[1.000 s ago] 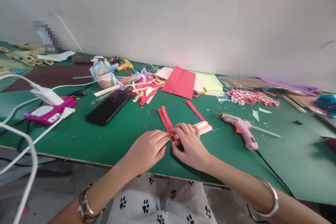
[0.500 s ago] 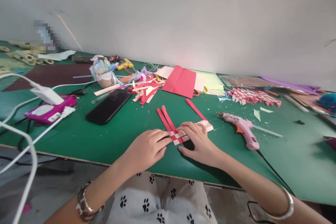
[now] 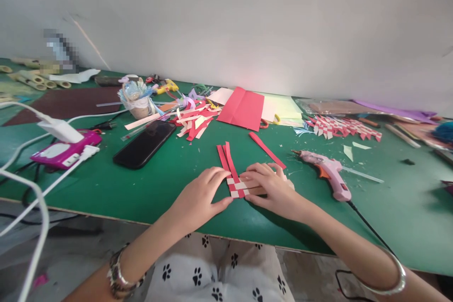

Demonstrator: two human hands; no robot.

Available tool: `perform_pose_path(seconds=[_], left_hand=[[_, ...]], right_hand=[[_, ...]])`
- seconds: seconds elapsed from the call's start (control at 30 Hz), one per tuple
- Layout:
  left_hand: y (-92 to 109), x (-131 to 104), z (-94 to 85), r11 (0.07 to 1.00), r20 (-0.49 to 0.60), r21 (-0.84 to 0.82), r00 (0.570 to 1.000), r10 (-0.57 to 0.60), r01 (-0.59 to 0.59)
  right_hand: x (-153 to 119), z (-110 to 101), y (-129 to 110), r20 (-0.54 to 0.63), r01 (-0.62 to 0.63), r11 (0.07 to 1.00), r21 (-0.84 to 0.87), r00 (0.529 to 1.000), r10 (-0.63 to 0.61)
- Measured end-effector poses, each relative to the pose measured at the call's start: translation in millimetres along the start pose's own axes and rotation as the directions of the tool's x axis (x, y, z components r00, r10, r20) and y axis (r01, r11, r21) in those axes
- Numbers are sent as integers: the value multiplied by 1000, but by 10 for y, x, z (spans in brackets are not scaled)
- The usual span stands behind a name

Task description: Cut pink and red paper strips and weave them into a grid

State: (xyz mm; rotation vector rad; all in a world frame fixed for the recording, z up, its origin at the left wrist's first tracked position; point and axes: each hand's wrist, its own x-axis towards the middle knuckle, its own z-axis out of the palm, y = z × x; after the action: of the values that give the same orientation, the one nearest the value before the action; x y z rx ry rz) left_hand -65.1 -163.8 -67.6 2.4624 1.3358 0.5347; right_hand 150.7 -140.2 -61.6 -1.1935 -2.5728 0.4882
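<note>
A small checkered weave of red and pale pink paper strips (image 3: 236, 187) lies on the green table in front of me. Two red strips (image 3: 226, 158) stick out from its far side. My left hand (image 3: 203, 193) grips the left edge, fingertips at the far corner and thumb at the near one. Across the pale strips on the right lies my right hand (image 3: 274, 188), fingers and thumb pressing them down and partly hiding them. A loose red strip (image 3: 266, 149) rests just beyond the right hand.
To the right lies a pink glue gun (image 3: 327, 170) with its cord. A black phone (image 3: 145, 144) and a magenta power strip (image 3: 67, 148) are on the left. Farther back are paper scraps (image 3: 198, 120), folded red paper (image 3: 242, 108) and a red-and-white woven piece (image 3: 345, 127).
My left thumb and fingers have spread apart to the weave's near and far corners. The weave has turned slightly, its upright strips shifting right. The loose red strip now shows more of its lower end.
</note>
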Motion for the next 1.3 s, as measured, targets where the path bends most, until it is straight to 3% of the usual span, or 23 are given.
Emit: perform_pose_path(seconds=[0.23,0.53,0.93,1.3], left_hand=[[43,49,13,998,30,-59,999,32,-30],[33,0,48,982,-33,146,991,129,-123],[105,-137,37,927,9,262,961,275,-268],[136,-246,50,908,64,313,960,273,-280]], right_hand=[[-20,16,-69,7,-3,1000,28,1000,3],[27,-36,-18,65,58,998,-4,996,-57],[68,-49,27,68,118,993,-25,991,-116],[70,-38,28,32,177,980,-93,984,-175]])
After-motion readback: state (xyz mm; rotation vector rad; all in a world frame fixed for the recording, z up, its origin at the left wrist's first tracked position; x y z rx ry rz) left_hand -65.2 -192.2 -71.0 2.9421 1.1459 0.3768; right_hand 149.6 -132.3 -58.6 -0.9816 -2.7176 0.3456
